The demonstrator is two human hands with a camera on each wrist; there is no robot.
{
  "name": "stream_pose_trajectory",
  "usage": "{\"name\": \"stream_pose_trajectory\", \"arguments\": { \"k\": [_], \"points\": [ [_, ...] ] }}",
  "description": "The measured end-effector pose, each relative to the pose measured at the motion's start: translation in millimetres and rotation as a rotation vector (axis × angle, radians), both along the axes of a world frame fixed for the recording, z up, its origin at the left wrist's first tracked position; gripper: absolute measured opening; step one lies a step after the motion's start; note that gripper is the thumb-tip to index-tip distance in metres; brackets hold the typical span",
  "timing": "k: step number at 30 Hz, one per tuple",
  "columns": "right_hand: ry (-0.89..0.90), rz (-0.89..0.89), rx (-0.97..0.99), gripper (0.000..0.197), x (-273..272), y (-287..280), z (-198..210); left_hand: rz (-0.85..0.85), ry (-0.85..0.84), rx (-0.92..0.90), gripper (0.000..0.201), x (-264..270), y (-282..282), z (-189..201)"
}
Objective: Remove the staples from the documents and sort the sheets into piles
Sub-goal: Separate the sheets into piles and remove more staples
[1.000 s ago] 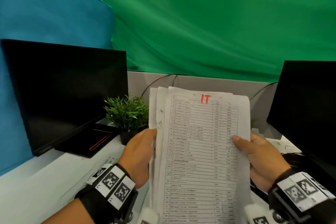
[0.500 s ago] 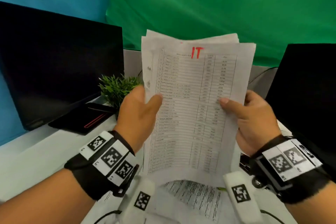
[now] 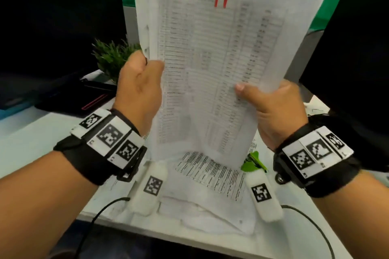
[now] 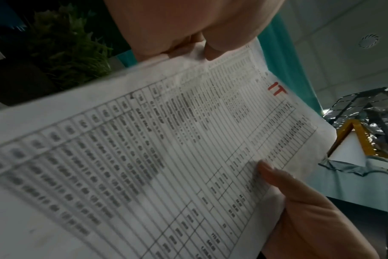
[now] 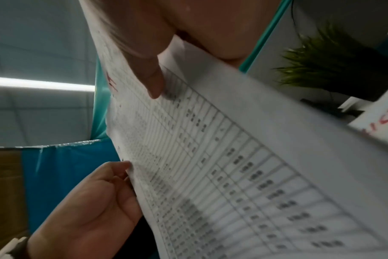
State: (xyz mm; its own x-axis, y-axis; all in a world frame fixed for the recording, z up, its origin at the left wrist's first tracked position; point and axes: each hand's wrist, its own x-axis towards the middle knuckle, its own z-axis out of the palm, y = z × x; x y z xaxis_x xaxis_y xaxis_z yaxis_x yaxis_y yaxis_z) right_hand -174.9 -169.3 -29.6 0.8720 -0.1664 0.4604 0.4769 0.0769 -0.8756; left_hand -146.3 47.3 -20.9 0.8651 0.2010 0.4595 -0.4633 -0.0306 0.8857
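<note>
I hold a sheaf of printed table sheets [image 3: 210, 52], marked "IT" in red at the top, upright above the desk. My left hand [image 3: 141, 82] grips its left edge, thumb in front and fingers behind. My right hand [image 3: 271, 107] pinches the right edge with the thumb pressed on the front sheet. The left wrist view shows the same sheaf [image 4: 166, 157] with my right hand's thumb [image 4: 268, 170] on it. In the right wrist view the sheaf [image 5: 233, 166] has my left hand [image 5: 95, 206] at its edge. No staple shows.
More printed sheets [image 3: 208, 172] lie flat on the white desk [image 3: 31, 132] under my hands, with a green staple remover [image 3: 252, 162] beside them. A small potted plant [image 3: 113, 57] stands behind, between two dark monitors [image 3: 52, 17]. Cables trail off the front edge.
Both hands lifted the sheaf higher and closer to the camera. My view tilted down, bringing the desk papers and the green tool into sight.
</note>
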Motion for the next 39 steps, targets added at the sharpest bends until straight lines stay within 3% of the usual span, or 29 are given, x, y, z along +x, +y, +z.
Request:
{"name": "stream_pose_trajectory", "arguments": {
  "k": [11, 15, 18, 20, 22, 25, 26, 28, 30, 31, 33, 35, 39],
  "points": [
    [0.146, -0.026, 0.013, 0.03, 9.5, -14.8, -11.9, -0.179, 0.106, 0.008, 0.024, -1.9, 2.9, -16.1],
    [0.175, -0.005, 0.027, 0.031, 15.2, -16.7, -6.5, -0.135, 0.114, 0.056, 0.019, 2.5, -4.4, -8.4],
    [0.247, -0.002, 0.011, 0.023, 13.8, -29.1, -14.9, -0.192, 0.143, -0.11, 0.027, 7.9, 1.5, 2.1],
    [0.303, -0.02, 0.015, 0.016, 9.5, -37.7, -25.0, -0.101, 0.18, -0.121, 0.033, 12.3, 8.9, 14.5],
    [0.329, 0.034, 0.101, 0.025, 2.7, -38.3, -31.6, 0.105, 0.252, -0.007, 0.041, 13.3, 12.7, 27.4],
    [0.232, 0.207, 0.324, 0.042, -5.3, -22.3, -25.8, 0.155, 0.244, 0.443, 0.053, 23.0, 7.5, 2.1],
    [0.175, 0.218, 0.361, 0.044, -5.5, -16.7, -18.3, 0.098, 0.217, 0.444, 0.055, 21.3, 7.1, -5.0],
    [0.106, 0.19, 0.394, 0.04, -0.5, -15.1, -0.9, -0.167, 0.245, 0.034, 0.051, 24.4, -3.8, -14.6],
    [0.084, 0.129, 0.32, 0.036, 7.8, -30.6, 16.6, -0.381, 0.386, -0.407, 0.035, 27.2, 7.4, -10.1],
    [0.081, 0.078, 0.242, 0.037, 11.0, -41.1, 23.6, -0.391, 0.42, -0.448, 0.043, 29.8, 23.4, -3.2],
    [0.096, -0.005, 0.063, 0.038, 16.5, -62.0, 31.2, -0.358, 0.386, -0.265, 0.032, 43.8, 54.3, 2.7],
    [0.117, -0.011, -0.062, 0.036, 19.4, -75.9, 28.5, -0.386, 0.389, -0.045, 0.042, 50.1, 67.9, -4.7],
    [0.107, 0.01, -0.172, 0.041, 31.5, -88.6, 24.2, -0.422, 0.324, 0.02, 0.045, 48.4, 56.5, -1.7]
  ]
}}
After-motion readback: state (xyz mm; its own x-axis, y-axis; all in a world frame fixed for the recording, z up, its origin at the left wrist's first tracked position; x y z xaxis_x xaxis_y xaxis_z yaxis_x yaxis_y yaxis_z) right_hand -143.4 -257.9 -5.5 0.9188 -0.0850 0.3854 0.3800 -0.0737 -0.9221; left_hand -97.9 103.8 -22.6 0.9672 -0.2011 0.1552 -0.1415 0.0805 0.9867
